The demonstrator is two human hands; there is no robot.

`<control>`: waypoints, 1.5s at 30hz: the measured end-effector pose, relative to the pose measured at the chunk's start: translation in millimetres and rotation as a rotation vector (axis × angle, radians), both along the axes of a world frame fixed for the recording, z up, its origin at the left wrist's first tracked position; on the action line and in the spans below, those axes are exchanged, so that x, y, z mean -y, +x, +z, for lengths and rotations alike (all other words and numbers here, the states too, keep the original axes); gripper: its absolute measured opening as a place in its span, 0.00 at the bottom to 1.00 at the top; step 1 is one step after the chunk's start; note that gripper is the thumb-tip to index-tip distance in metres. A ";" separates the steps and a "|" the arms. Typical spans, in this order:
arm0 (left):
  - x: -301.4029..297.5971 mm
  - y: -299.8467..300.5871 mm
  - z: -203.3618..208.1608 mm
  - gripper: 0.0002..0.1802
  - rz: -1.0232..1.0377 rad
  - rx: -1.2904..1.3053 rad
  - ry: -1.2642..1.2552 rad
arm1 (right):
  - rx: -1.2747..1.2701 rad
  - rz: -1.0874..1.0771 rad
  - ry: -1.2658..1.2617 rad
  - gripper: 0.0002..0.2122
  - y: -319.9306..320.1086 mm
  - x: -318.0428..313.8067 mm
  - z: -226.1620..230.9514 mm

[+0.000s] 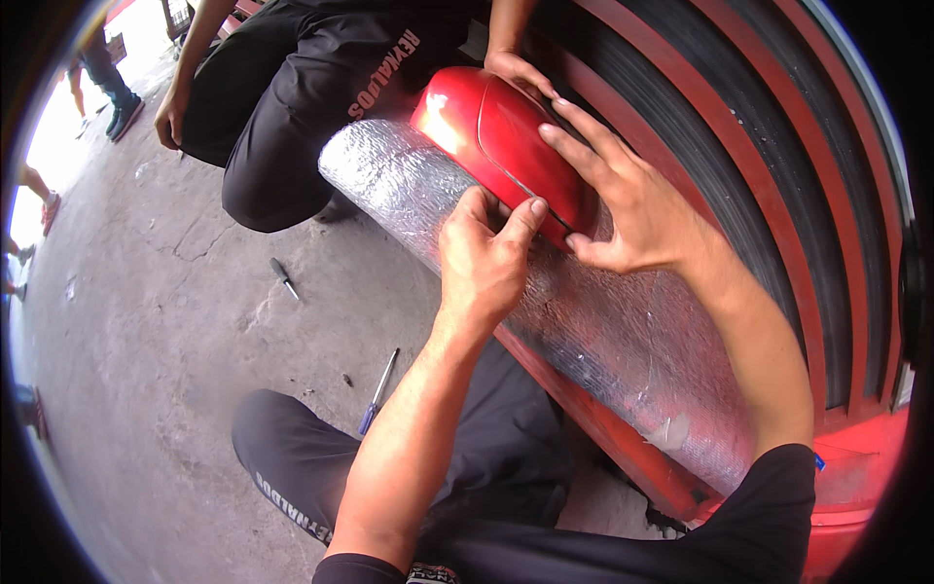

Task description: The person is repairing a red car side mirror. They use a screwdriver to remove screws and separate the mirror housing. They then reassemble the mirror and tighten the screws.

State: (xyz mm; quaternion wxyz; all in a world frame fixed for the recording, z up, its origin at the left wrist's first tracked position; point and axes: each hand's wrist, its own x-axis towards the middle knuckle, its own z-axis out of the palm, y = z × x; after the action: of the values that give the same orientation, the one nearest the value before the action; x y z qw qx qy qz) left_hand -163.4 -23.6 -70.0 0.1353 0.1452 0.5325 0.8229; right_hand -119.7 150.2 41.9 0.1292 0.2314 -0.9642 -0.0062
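Observation:
A glossy red side-mirror housing [520, 131] with a dark seam rests on a crinkled silver foil sheet [389, 165]. My left hand [486, 243] is closed at its near lower edge, thumb up on the rim and the other fingers curled and partly hidden. Around the right end curves my right hand [632, 200], thumb at the lower corner and fingers spread along the far side, gripping it. Another person's hand [520, 70] touches the housing's far side, close to my right fingertips. The underside of the housing is out of sight.
A blue-handled screwdriver [379, 394] lies on the concrete floor [175, 321] beside my left forearm; a dark-handled tool [284, 277] lies farther off. Another person in dark trousers [292, 107] crouches opposite. Red bars with black curved bands [778, 185] rise at the right.

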 end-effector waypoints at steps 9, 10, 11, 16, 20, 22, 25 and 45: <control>2.3 1.2 -0.8 0.17 0.015 -0.029 -0.023 | 0.240 -0.077 0.147 0.47 -20.2 24.3 18.7; 2.5 0.8 -1.3 0.17 0.018 -0.036 -0.029 | 0.250 -0.090 0.143 0.47 -19.8 24.9 19.4; 2.9 1.3 -1.9 0.17 0.022 -0.043 -0.034 | 0.251 -0.087 0.137 0.48 -19.5 24.8 19.1; 0.7 2.3 -1.8 0.18 0.036 -0.078 -0.054 | 0.177 -0.032 0.114 0.48 -16.6 13.7 13.9; 0.5 1.1 -4.0 0.19 0.060 -0.108 -0.083 | 0.209 -0.063 0.111 0.48 -18.9 15.4 14.6; 0.0 1.7 -6.6 0.19 0.073 -0.125 -0.110 | 0.288 -0.122 0.100 0.48 -21.1 22.3 21.3; 1.8 1.4 -8.7 0.20 0.096 -0.156 -0.150 | 0.518 -0.085 -0.224 0.50 -54.3 23.3 44.7; -6.9 1.3 -6.0 0.23 0.116 -0.206 -0.167 | 0.385 -0.626 -0.453 0.46 -118.0 21.8 -1.2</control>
State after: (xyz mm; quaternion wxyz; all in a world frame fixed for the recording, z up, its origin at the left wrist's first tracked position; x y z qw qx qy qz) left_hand -162.1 -16.7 -76.0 0.0437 0.1858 0.6178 0.7628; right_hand -237.6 128.5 40.7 -0.0136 -0.1097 -0.9714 0.2101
